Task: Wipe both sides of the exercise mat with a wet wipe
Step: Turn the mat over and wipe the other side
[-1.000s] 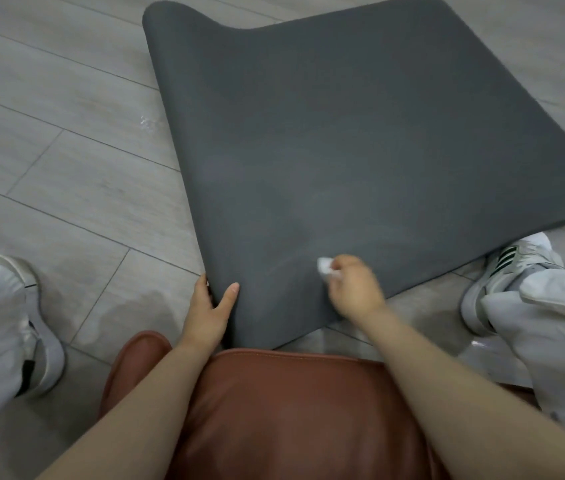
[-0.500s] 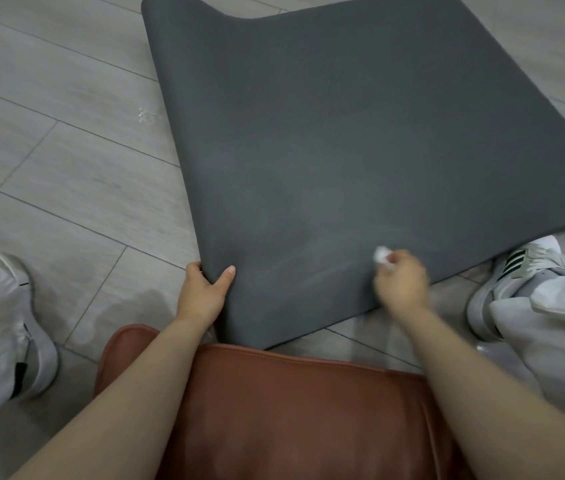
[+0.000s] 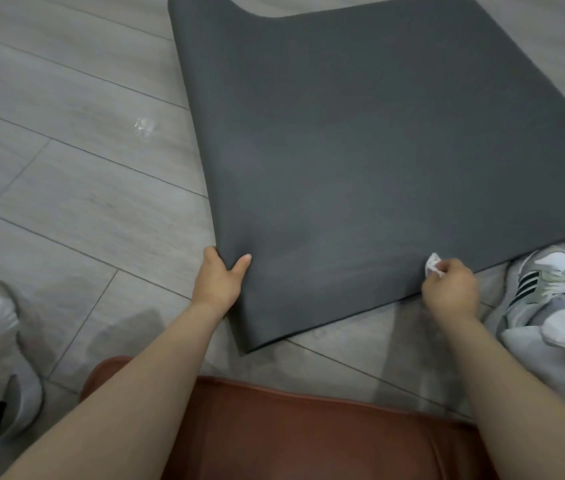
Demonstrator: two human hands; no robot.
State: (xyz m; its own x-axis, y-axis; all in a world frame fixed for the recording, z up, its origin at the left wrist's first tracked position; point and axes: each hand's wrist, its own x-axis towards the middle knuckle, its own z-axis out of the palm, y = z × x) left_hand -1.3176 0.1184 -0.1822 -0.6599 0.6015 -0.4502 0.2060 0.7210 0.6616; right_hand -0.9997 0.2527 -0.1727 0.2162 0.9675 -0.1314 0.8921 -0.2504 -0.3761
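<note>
A dark grey exercise mat point(image 3: 360, 150) lies spread on the floor ahead of me, its far left corner curled. My left hand point(image 3: 218, 282) grips the mat's near left edge, thumb on top and fingers underneath. My right hand point(image 3: 450, 289) pinches a small crumpled white wet wipe point(image 3: 432, 266) and presses it on the mat close to its near right edge.
Grey wood-look floor planks point(image 3: 66, 168) surround the mat, with a small shiny wet spot point(image 3: 144, 125) to its left. My sneakers sit at the left point(image 3: 4, 393) and right point(image 3: 544, 278). A brown leather seat point(image 3: 291, 431) is under me.
My right hand has slid the wipe to the right along the mat's near edge. My left hand keeps its grip on the left edge.
</note>
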